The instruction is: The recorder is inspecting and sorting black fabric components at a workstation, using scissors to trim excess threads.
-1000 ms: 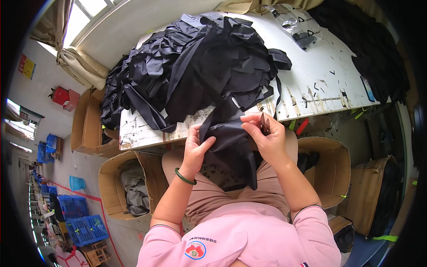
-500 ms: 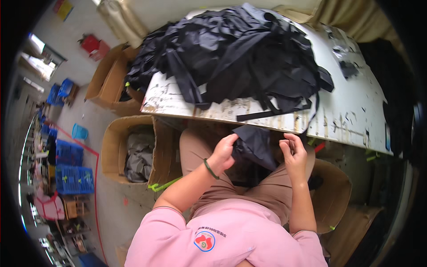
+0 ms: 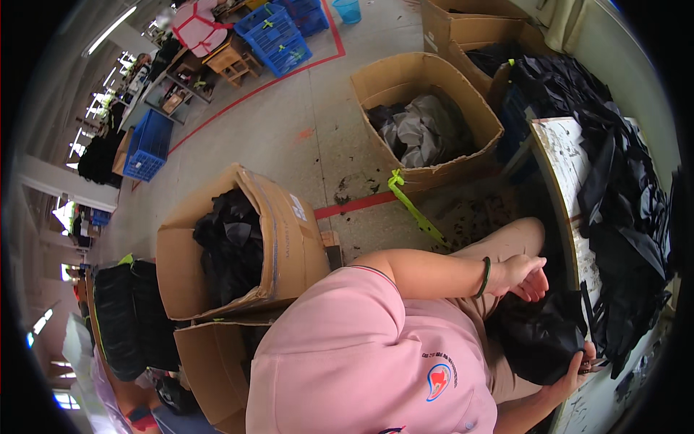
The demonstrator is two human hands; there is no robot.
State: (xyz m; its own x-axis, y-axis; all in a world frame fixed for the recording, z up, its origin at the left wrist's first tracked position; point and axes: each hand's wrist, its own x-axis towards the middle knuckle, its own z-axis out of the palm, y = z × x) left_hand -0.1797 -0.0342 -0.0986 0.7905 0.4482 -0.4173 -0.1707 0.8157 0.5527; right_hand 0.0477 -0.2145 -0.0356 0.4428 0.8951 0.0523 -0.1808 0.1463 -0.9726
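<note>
Shifted to frame right: the scuffed white table (image 3: 562,145), by a scrap-flecked floor (image 3: 354,181) — smooth black fabric (image 3: 542,340) bunched beside it, left hand (image 3: 528,278) half-curled, seemingly empty, just off the cloth — right hand (image 3: 575,372) closed around a small metal-tipped tool (image 3: 597,365)

The loose black cloth piece (image 3: 542,340) and the heaped black cloth strips (image 3: 627,192) look smooth, with a soft sheen. The scuffed white counter (image 3: 560,145) looks worn and rough. The large open brown cardboard box (image 3: 300,242) is matt; the blue lattice crate (image 3: 148,148) looks like plastic, the round green bangle (image 3: 485,278) smooth.
</note>
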